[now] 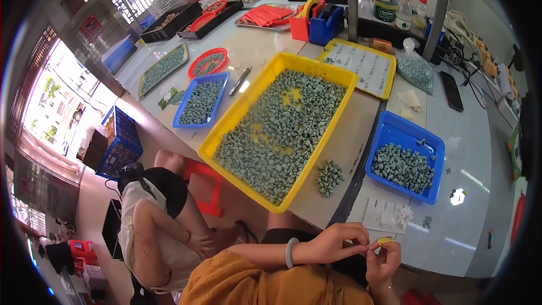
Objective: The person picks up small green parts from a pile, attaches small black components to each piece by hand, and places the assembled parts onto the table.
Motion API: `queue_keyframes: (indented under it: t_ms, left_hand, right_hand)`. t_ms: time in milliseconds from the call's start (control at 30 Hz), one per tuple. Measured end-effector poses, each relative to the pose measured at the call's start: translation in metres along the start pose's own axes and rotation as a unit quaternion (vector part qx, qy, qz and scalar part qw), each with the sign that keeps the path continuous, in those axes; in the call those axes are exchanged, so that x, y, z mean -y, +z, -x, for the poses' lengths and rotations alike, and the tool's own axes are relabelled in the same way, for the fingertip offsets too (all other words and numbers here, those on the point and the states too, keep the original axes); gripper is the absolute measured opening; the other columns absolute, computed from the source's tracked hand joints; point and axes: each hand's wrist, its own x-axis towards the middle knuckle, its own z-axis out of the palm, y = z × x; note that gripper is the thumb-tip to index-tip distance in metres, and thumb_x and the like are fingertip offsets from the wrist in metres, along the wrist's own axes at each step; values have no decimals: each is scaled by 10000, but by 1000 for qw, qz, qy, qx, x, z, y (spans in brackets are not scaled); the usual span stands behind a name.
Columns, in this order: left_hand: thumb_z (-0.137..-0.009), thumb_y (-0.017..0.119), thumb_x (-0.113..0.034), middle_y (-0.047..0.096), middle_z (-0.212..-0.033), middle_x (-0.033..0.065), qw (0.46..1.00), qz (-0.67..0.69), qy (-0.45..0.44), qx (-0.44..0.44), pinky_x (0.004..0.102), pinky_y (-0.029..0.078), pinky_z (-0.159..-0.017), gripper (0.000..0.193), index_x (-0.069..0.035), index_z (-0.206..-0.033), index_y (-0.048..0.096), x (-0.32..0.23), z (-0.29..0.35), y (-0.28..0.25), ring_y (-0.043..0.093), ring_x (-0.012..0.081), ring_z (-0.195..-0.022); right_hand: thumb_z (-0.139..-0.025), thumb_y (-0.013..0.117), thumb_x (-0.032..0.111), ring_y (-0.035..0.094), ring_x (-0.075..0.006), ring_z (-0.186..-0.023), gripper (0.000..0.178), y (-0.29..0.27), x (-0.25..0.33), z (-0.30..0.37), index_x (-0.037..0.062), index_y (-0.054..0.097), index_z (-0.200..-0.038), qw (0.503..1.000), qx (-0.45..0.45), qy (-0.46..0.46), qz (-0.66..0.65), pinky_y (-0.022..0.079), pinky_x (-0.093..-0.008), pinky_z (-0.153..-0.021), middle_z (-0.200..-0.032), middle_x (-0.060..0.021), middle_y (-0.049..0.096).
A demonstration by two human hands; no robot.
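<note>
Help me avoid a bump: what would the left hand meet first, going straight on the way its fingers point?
Most likely the right hand, which is just ahead of the left hand; whether they already touch is hard to tell from this view.

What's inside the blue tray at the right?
The blue tray holds a heap of small grey-green pieces, with a few loose ones beyond it. Bare blue bottom shows at the far end; beneath the heap, it is covered.

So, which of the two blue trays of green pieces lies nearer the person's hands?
The blue tray right of the yellow tray, beyond the right hand; the left blue tray lies farther off.
</note>
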Motion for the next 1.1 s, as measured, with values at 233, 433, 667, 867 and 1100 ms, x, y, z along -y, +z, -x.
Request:
queue_keyframes:
  t_ms: [233, 433, 667, 867, 1100]
  left_hand:
    - [-850, 546, -81, 522, -949, 55, 920, 330, -194, 85, 240, 460, -747, 92, 9, -854, 530, 27, 4, 2, 529, 110, -838]
    - [-849, 514, -41, 522, -926, 78, 929, 311, -193, 61, 264, 441, -751, 52, 6, -827, 510, 11, -10, -9, 526, 136, -816]
    - [-845, 523, -38, 520, -912, 72, 926, 315, -190, 81, 264, 436, -753, 54, 7, -817, 514, 19, -23, -12, 526, 136, -818]
    - [-851, 530, -45, 507, -926, 61, 925, 309, -171, 139, 247, 455, -748, 63, 11, -879, 521, 36, -9, -5, 517, 123, -858]
    - [-822, 542, -25, 488, -866, 38, 923, 294, -176, 177, 226, 420, -706, 61, -9, -797, 490, 27, -12, -3, 496, 102, -778]
  right_hand:
    - [-718, 657, 11, 539, -210, -622, 186, -7, -1, 3, 46, 525, -844, 992, 19, -62, 104, 431, -272, -557, -743, -68, 595]
    - [-711, 679, 21, 589, -204, -667, 214, -8, 7, -17, 44, 558, -886, 997, 22, -37, 58, 452, -265, -577, -777, -76, 621]
    - [-728, 651, -23, 542, -144, -646, 280, -11, -5, -23, -4, 515, -972, 994, 32, -87, 65, 409, -223, -543, -743, -87, 589]
    - [-699, 680, 45, 569, -238, -637, 174, -12, 3, -5, 58, 557, -823, 987, 27, -47, 153, 442, -295, -552, -760, -73, 610]
    - [-706, 685, 72, 507, -191, -608, 262, -19, 4, -2, 22, 509, -894, 979, 54, -123, 156, 398, -279, -557, -683, -69, 573]
